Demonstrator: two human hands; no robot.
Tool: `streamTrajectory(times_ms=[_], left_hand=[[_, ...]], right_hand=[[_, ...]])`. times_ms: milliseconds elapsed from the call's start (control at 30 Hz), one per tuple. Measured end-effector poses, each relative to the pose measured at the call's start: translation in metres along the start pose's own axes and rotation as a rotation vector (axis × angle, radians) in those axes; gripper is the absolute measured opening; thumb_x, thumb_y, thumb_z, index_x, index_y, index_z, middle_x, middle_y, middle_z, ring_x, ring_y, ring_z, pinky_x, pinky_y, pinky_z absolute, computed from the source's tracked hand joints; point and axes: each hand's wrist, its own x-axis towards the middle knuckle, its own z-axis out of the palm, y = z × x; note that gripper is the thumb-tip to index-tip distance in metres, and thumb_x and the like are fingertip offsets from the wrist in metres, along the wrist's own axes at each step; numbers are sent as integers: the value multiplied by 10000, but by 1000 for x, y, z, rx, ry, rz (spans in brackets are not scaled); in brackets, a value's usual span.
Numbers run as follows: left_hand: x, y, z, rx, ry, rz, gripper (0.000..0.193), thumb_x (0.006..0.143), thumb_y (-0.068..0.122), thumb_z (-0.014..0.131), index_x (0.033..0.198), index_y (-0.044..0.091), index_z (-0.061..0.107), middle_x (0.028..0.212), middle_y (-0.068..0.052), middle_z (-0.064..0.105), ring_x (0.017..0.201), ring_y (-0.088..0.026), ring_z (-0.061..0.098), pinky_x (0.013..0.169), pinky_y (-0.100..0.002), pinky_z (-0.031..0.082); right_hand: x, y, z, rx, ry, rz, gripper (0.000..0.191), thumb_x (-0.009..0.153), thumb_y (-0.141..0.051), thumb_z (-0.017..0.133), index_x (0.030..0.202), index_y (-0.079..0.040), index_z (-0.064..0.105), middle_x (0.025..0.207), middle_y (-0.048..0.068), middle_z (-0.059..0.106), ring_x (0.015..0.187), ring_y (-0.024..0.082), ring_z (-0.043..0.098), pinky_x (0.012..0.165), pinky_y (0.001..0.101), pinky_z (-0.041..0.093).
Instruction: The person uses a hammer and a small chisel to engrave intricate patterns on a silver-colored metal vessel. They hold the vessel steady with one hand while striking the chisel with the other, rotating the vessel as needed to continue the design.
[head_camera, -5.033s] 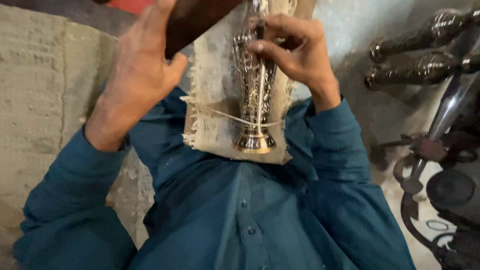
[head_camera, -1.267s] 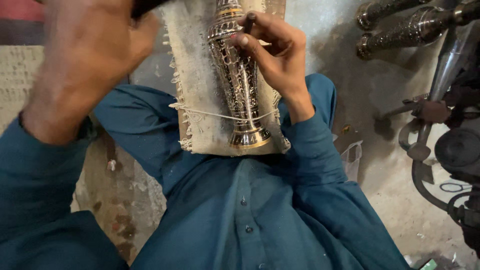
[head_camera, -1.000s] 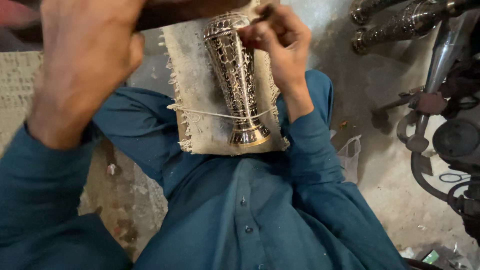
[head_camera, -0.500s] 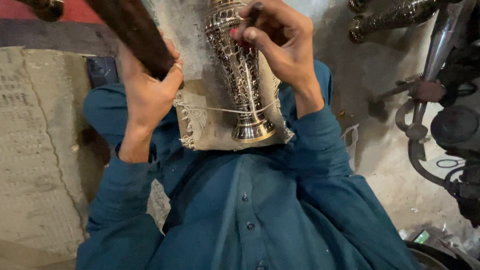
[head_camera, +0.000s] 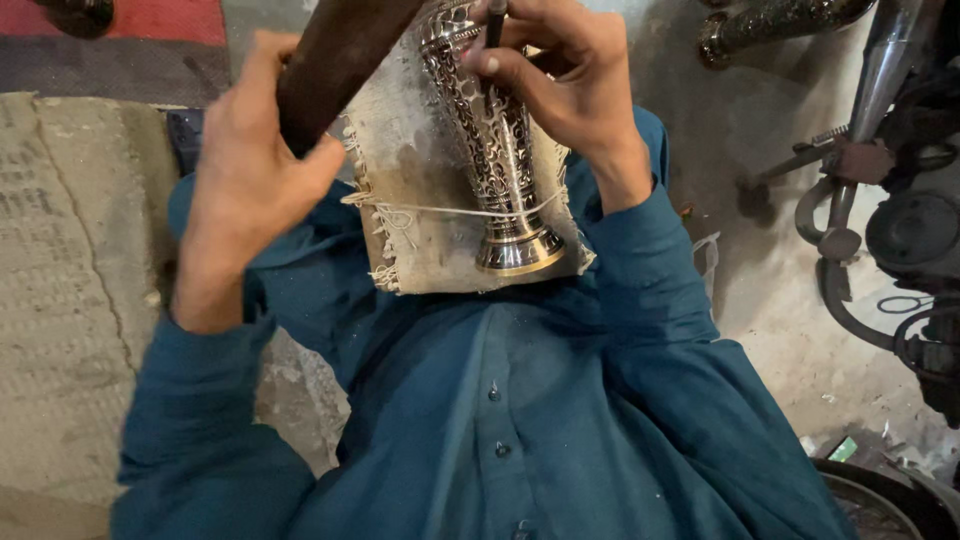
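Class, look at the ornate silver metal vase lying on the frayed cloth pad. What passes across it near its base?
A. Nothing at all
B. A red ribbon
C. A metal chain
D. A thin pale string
D: a thin pale string runs across the frayed cloth pad and over the ornate silver metal vase just above its flared base.

A single head-worn camera looks steeply down the wearer's own chest and lap, so the teal shirt (head_camera: 520, 420) fills the lower half of the frame and both forearms rise toward the top edge. It sits close: the left hand (head_camera: 250, 170), the right hand (head_camera: 560, 75) and the engraved metal vase (head_camera: 495, 160) lying on a frayed cloth pad (head_camera: 420, 220) crowd the upper middle, with hands and vase cut by the top edge. Concrete floor (head_camera: 750, 250) shows along the right side and a woven mat (head_camera: 60, 300) along the left; there is no second view to overlap with.
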Motion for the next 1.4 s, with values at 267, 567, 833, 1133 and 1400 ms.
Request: streamTrajectory(times_ms=[267, 567, 833, 1133, 1400], left_hand=[[25, 14, -31, 312, -29, 158, 569, 941, -16, 789, 1404, 15, 459, 1084, -273, 645, 979, -472, 649, 829, -522, 513], [31, 4, -42, 657, -82, 282, 390, 918, 52, 787, 1243, 23, 572, 1007, -179, 626, 926, -356, 634, 866, -466, 519], [32, -3, -43, 717, -89, 260, 329, 838, 30, 741, 1145, 18, 624, 956, -146, 609, 868, -319, 618, 819, -430, 497], [32, -10, -47, 834, -13, 415, 396, 838, -52, 671, 1219, 48, 627, 993, -112, 591, 906, -291, 582, 836, -427, 455], [32, -13, -42, 844, -25, 374, 363, 856, -27, 662, 1208, 39, 602, 1003, -119, 576, 920, -286, 564, 853, -423, 443]], right_hand=[[-7, 12, 5, 48, 49, 40, 364, 1109, 103, 752, 1422, 3, 595, 1192, 172, 755, 1054, 226, 777, 926, 322, 684], [-2, 1, 4, -140, 50, 255, 179, 990, 42, 777, 1146, 35, 688, 956, 140, 776, 867, 205, 774, 738, 294, 636], [-1, 3, 4, 61, 7, 80, 296, 1130, 76, 743, 1395, 29, 620, 1113, 162, 772, 1008, 188, 781, 893, 274, 673], [-2, 6, 5, 15, 20, 52, 243, 1118, 89, 741, 1327, 30, 633, 1041, 156, 752, 945, 196, 771, 818, 266, 650], [-5, 10, 6, 86, 40, 94, 314, 1115, 92, 718, 1402, 27, 609, 1085, 155, 771, 940, 174, 766, 796, 253, 643]])
